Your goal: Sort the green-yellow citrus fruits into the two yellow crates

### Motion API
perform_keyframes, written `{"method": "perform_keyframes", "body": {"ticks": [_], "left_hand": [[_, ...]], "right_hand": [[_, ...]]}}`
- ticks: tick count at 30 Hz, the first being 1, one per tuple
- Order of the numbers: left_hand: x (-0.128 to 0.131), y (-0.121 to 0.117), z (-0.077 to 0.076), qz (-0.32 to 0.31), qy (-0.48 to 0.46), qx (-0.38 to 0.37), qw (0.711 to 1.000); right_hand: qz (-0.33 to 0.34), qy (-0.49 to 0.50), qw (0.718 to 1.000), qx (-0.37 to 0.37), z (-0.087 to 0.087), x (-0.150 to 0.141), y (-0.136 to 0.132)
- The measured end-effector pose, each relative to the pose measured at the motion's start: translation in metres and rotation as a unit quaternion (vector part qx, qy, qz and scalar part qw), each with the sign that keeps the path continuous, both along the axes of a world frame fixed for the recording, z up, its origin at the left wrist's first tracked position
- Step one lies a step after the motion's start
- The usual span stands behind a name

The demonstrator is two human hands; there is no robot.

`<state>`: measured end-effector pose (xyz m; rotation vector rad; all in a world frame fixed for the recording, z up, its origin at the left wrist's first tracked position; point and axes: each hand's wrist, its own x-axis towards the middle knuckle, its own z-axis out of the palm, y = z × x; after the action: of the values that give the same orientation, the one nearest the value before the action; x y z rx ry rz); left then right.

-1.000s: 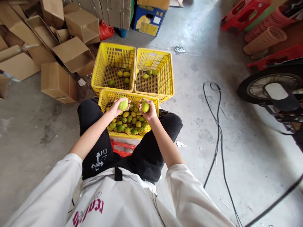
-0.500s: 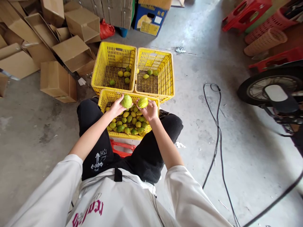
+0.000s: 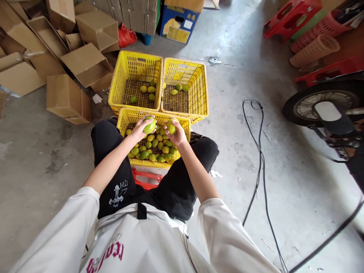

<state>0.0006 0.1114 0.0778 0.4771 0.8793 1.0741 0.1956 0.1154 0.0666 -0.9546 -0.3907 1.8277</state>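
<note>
My left hand is closed round a green-yellow lemon, its thumb lying over the top. In my right hand sits another green-yellow lemon, gripped between thumb and fingers. Both hands are above the near yellow crate, a short gap apart. Inside that crate lie many green and yellow lemons, partly hidden by my hands and forearms. Behind it stand a left yellow crate and a right yellow crate, each with several lemons on the bottom.
Cardboard boxes are heaped at the far left, with a blue carton at the back. A black cable runs over the floor to the right. Beyond it are a motorbike wheel and a red stool. A red stool edge shows between my legs.
Both lemons have been turned within my hands, and my fingers now wrap further round them. The left thumb has come over its lemon. The crates and their contents look the same.
</note>
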Motion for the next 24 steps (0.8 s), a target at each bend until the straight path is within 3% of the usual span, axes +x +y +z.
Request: {"method": "perform_keyframes", "body": {"ticks": [8,16,24], "left_hand": [[-0.003,0.006,0.002,0.036,-0.044,-0.056,0.997],[0.000,0.005,0.000,0.033,-0.037,-0.051,0.997],[0.004,0.003,-0.016,0.036,0.004,-0.059,0.998]], "right_hand": [[0.007,0.013,1.000,0.012,0.002,-0.001,0.001],[0.007,0.006,0.999,0.040,-0.004,-0.002,0.001],[0.010,-0.039,0.999,-0.036,-0.014,0.000,0.005]]}}
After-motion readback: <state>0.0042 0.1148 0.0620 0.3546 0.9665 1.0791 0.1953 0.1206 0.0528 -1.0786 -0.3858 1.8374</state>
